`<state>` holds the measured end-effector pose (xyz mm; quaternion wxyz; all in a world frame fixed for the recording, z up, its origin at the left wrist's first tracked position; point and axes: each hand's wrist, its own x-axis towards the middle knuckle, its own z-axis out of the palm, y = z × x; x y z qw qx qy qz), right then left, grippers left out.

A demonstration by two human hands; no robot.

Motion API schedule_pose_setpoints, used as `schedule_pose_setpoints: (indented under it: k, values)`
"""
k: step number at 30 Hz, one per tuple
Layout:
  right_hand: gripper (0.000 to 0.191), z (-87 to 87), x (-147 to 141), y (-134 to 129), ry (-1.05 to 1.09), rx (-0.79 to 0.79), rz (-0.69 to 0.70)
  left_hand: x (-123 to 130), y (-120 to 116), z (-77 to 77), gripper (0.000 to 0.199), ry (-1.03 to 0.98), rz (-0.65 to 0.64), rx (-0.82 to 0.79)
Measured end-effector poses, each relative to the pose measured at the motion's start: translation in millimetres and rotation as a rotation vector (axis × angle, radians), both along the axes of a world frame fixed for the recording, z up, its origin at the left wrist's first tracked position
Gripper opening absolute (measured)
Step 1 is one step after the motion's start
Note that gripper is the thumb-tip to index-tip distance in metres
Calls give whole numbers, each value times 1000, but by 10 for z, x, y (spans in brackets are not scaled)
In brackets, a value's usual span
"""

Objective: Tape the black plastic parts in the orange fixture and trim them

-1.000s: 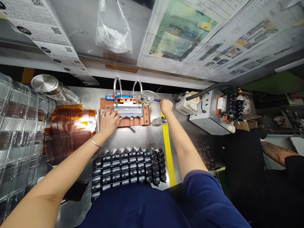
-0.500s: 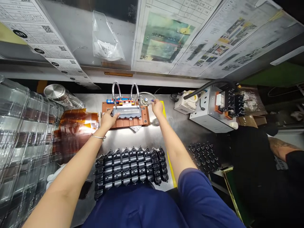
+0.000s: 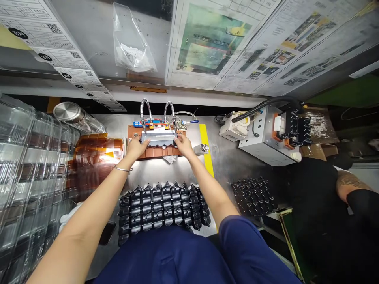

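Observation:
A long grey part (image 3: 159,138) with a scalloped lower edge sits in a copper-brown fixture (image 3: 154,153). My left hand (image 3: 137,147) grips its left end, thumb along the front face. At the opposite end my right hand (image 3: 184,145) has its fingers closed on the same part. Two bent metal hoses (image 3: 145,107) arch down onto the fixture from behind. Beyond my right hand, a small valve (image 3: 181,125) carries a blue-tipped lever (image 3: 194,122). What the fingertips touch behind the part is hidden.
Rows of black ribbed parts (image 3: 166,207) lie before me, more black pieces (image 3: 254,195) to the right. Amber film rolls (image 3: 97,161), a steel-lidded bottle (image 3: 79,118) and clear trays (image 3: 23,177) fill the left. A grey machine (image 3: 260,142) and a person's arm (image 3: 352,185) are right.
My right hand has let go of the blue-tipped lever and moved left to the right end of the grey part. The lever now points further right. My left hand stays in place.

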<state>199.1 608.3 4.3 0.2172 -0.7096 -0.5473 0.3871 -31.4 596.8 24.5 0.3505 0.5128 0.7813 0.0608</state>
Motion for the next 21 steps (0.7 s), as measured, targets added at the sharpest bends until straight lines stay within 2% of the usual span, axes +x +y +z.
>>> schedule_pose_setpoints:
  k: [2,5,7,8,10,12,14,16,19,21]
  values:
    - [39,16,-63,-266,104,-8,-38,31,-136,45,55,-24,3,-51]
    - [61,126,-16,-663,148,-38,-44,68,-571,73,66,-123,34,-30]
    - [66,210,53,-921,175,-4,11,78,-958,89,71,-219,76,104]
    - [63,247,84,-1041,211,32,48,77,-1151,107,67,-250,85,211]
    - [52,306,127,-1238,294,102,119,58,-1482,163,49,-272,60,451]
    - [42,351,138,-1365,338,133,162,19,-1695,236,34,-261,24,623]
    - [40,384,124,-1423,340,149,174,-33,-1777,296,33,-309,42,635]
    - [47,394,99,-1429,325,188,162,-77,-1751,327,41,-483,117,493]
    - [65,327,56,-1377,336,208,86,-74,-1562,314,53,-734,201,258]
    - [75,228,20,-1317,341,151,26,-15,-1366,280,53,-677,231,210]
